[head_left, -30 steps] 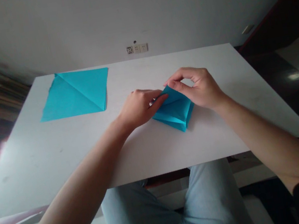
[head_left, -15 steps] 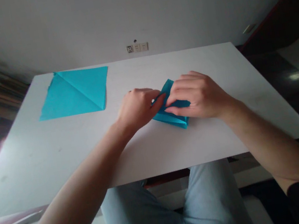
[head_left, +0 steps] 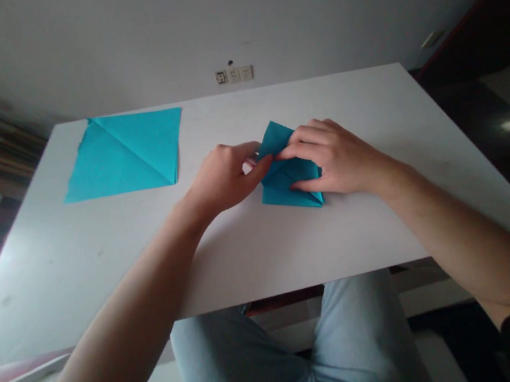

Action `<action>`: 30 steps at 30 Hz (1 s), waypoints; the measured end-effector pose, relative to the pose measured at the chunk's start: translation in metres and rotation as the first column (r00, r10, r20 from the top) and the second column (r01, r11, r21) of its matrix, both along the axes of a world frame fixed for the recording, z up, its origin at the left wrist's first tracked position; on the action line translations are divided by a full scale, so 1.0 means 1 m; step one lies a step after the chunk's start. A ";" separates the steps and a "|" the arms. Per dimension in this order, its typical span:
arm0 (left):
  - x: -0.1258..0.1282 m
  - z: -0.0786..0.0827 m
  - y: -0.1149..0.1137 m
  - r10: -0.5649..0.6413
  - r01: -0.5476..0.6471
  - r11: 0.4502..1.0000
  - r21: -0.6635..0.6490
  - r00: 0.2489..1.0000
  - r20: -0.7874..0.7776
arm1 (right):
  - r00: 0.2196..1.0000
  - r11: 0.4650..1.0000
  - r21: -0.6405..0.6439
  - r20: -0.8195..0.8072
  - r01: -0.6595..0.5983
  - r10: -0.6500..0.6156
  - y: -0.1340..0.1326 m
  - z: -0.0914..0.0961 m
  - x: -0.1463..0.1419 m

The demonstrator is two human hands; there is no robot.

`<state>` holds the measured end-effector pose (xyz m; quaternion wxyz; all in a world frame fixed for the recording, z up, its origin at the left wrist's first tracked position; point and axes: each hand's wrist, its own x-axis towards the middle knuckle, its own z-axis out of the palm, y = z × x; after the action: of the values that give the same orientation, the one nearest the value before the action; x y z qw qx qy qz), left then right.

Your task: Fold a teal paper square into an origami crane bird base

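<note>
I can see a white table (head_left: 101,271), and I think of it as a big clock with the person sitting at six. A small folded blue paper (head_left: 279,177) is near the middle of the table, a little toward three o'clock. Both hands are on it.

The left hand (head_left: 227,176) is on the paper's nine o'clock side. It is pinched almost closed, with the thumb on top and the fingers partly hidden at the edge, so it has hold of the paper. The right hand (head_left: 333,157) is on the three o'clock side. Its thumb and first finger are part-way open, and blue shows in the gap. They touch the top of the paper, but I can't tell if they pinch any of it. One corner of the paper points to twelve.

A bigger blue sheet (head_left: 125,154) lies at ten o'clock, well apart from the hands. A line runs across it from corner to corner. Sockets (head_left: 234,75) are on the wall (head_left: 302,11) at twelve. The person's jeans (head_left: 246,364) show at six.
</note>
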<state>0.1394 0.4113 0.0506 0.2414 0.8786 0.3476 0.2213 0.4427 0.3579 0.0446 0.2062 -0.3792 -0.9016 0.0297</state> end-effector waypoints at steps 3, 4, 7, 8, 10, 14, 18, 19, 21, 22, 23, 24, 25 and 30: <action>0.000 0.000 0.000 0.006 -0.006 1.000 -0.013 1.000 -0.004 | 0.998 1.000 -0.010 0.050 0.029 -0.028 -0.002 -0.001 0.000; 0.001 0.000 0.000 0.009 -0.009 1.000 -0.017 1.000 -0.003 | 0.997 0.999 -0.015 0.070 0.033 -0.032 -0.004 -0.002 0.000; 0.002 -0.004 0.002 0.027 -0.026 0.999 -0.024 0.999 0.025 | 0.993 0.999 -0.034 0.114 0.034 -0.030 -0.008 -0.004 -0.004; 0.002 -0.006 0.003 0.038 -0.037 0.999 -0.028 0.998 0.044 | 0.992 0.999 -0.041 0.124 0.033 -0.027 -0.009 -0.005 -0.005; 0.003 -0.010 0.004 0.063 -0.060 0.997 -0.048 0.994 0.083 | 0.990 0.998 -0.056 0.138 0.031 -0.023 -0.010 -0.005 -0.006; 0.002 -0.012 0.008 0.059 -0.040 0.992 -0.122 0.987 0.149 | 0.991 0.996 -0.087 0.131 0.028 -0.017 -0.008 -0.005 -0.005; -0.005 -0.015 0.019 -0.111 0.158 0.968 -0.193 0.966 0.234 | 0.993 0.993 -0.115 0.114 0.015 -0.001 -0.007 -0.006 -0.003; -0.008 -0.017 0.022 -0.156 0.207 0.958 -0.198 0.957 0.245 | 0.993 0.993 -0.120 0.115 0.015 -0.001 -0.007 -0.006 -0.003; -0.011 -0.020 0.030 -0.220 0.279 0.937 -0.211 0.939 0.264 | 0.993 0.991 -0.131 0.118 0.020 -0.005 -0.008 -0.006 -0.003; -0.013 -0.022 0.033 -0.239 0.303 0.926 -0.224 0.931 0.275 | 0.993 0.990 -0.140 0.120 0.021 -0.004 -0.008 -0.006 -0.003; -0.014 -0.023 0.036 -0.252 0.324 0.915 -0.240 0.925 0.285 | 0.992 0.988 -0.151 0.122 0.019 0.000 -0.007 -0.006 -0.003; -0.015 -0.024 0.038 -0.263 0.340 0.905 -0.255 0.920 0.292 | 0.993 0.987 -0.159 0.121 0.013 0.007 -0.007 -0.006 -0.003; -0.016 -0.024 0.039 -0.268 0.348 0.898 -0.268 0.918 0.293 | 0.993 0.986 -0.165 0.117 0.004 0.016 -0.006 -0.006 -0.003; -0.015 -0.021 0.038 -0.219 0.294 0.907 -0.303 0.941 0.259 | 0.994 0.973 -0.219 0.057 -0.075 0.089 0.001 -0.003 0.002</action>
<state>0.1247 0.4489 0.0295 0.4519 0.8326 0.2325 0.2201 0.4452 0.3593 0.0418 0.1322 -0.3627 -0.9142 0.1234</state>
